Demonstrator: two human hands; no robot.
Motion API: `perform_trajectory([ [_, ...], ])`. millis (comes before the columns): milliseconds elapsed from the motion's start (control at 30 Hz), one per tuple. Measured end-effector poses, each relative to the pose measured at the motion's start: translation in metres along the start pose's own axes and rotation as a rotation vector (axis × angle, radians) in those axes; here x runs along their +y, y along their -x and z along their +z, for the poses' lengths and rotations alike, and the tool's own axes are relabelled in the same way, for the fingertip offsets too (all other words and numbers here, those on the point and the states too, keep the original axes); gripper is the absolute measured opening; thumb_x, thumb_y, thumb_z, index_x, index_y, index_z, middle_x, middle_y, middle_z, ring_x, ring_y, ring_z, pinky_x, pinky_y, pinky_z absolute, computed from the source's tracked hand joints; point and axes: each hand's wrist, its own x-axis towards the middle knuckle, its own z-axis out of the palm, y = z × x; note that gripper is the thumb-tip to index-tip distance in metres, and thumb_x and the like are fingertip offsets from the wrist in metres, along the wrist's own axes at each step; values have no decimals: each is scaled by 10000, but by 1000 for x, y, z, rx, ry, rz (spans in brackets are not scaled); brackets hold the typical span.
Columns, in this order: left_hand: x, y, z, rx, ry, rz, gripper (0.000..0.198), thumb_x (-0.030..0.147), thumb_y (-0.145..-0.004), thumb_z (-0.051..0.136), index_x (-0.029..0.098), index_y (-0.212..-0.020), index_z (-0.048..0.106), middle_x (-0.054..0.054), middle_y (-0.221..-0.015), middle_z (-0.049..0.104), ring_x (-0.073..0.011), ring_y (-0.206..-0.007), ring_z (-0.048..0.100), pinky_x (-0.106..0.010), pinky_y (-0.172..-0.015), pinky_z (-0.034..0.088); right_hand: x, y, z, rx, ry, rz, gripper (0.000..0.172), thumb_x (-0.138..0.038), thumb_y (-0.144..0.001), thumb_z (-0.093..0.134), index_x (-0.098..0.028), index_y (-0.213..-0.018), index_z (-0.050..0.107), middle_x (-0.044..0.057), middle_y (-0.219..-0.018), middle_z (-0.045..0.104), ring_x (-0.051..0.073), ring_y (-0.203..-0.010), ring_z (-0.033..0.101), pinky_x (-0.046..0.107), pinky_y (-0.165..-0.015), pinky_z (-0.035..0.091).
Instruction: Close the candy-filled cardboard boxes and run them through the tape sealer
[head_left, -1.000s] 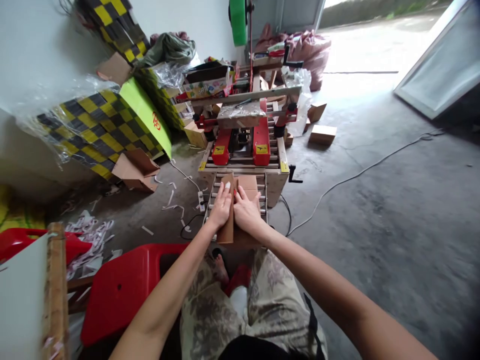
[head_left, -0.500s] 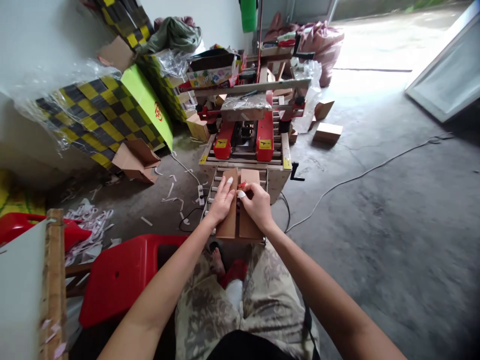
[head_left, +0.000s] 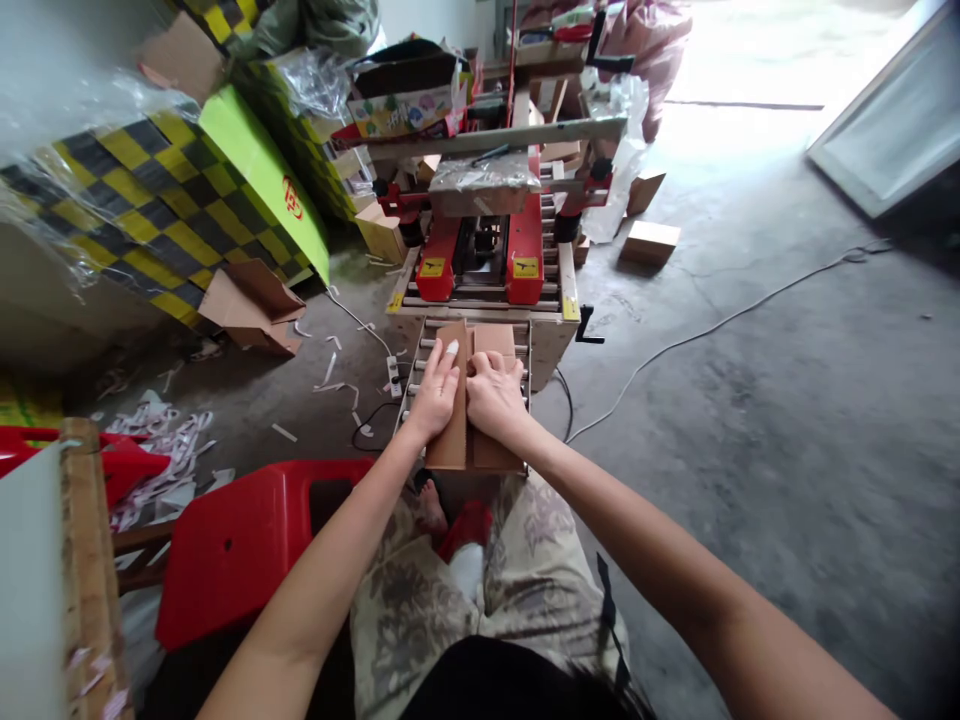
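Observation:
A brown cardboard box (head_left: 480, 450) lies on the roller bed (head_left: 415, 372) in front of me, its two top flaps folded shut. My left hand (head_left: 435, 390) lies flat on the left flap, fingers stretched forward. My right hand (head_left: 491, 392) presses on the right flap beside it, fingers curled down at the seam. Just beyond the box stands the red carton-sealing machine (head_left: 480, 255).
A red plastic stool (head_left: 240, 545) is at my left knee. Stacks of yellow-and-black checkered cartons (head_left: 142, 210) in plastic wrap fill the left. Loose boxes (head_left: 251, 305) and paper scraps litter the concrete floor. A white cable (head_left: 720, 320) runs off to the right.
My right hand has come down from the seam and flattened onto the right flap. The view has tipped down and closer to the machine.

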Motion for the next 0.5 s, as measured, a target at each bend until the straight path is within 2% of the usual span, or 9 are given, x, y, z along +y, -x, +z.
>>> perform_trajectory([
  [67,1,0,1,-5,-54,8,481,347,-950,309,203,-1408,343,-56,-1546,125,-197,-1411,138,-369,-1159,103,6,3,-1,30,-79,-23,244,-164,-791,483,-178,-912,693,123,-1106,535,319,-1130,357,579,-961,247],
  [133,4,0,2,-7,-88,6,481,338,-950,308,205,-1412,340,-56,-1545,128,-205,-1409,147,-371,-1156,122,14,7,1,119,-268,-32,229,-180,-793,475,-183,-895,680,91,-1073,578,282,-1115,414,508,-991,287],
  [233,11,2,4,-30,-179,-40,491,344,-939,339,213,-1412,352,-57,-1548,108,-264,-1391,206,-397,-1141,184,26,9,8,314,-624,42,303,-172,-837,364,-172,-1051,578,78,-1081,592,203,-1054,513,370,-963,392],
  [333,21,3,6,-69,-302,-128,500,358,-920,382,265,-1410,358,-34,-1553,80,-360,-1329,314,-501,-1096,257,30,6,13,430,-735,148,340,-166,-824,334,-138,-1140,453,124,-1102,551,183,-1014,548,313,-899,446],
  [433,29,4,6,-94,-381,-215,489,368,-911,403,331,-1398,366,5,-1554,52,-420,-1270,371,-608,-1048,262,22,14,7,360,-574,130,318,-225,-835,343,-130,-1114,465,152,-1115,537,220,-1066,515,379,-966,396],
  [500,30,4,6,-111,-372,-247,491,365,-904,422,350,-1392,369,18,-1554,31,-437,-1257,378,-636,-1028,266,11,31,1,215,-399,-28,449,-341,-831,403,-107,-1213,441,185,-1242,486,288,-1201,416,498,-1047,277],
])
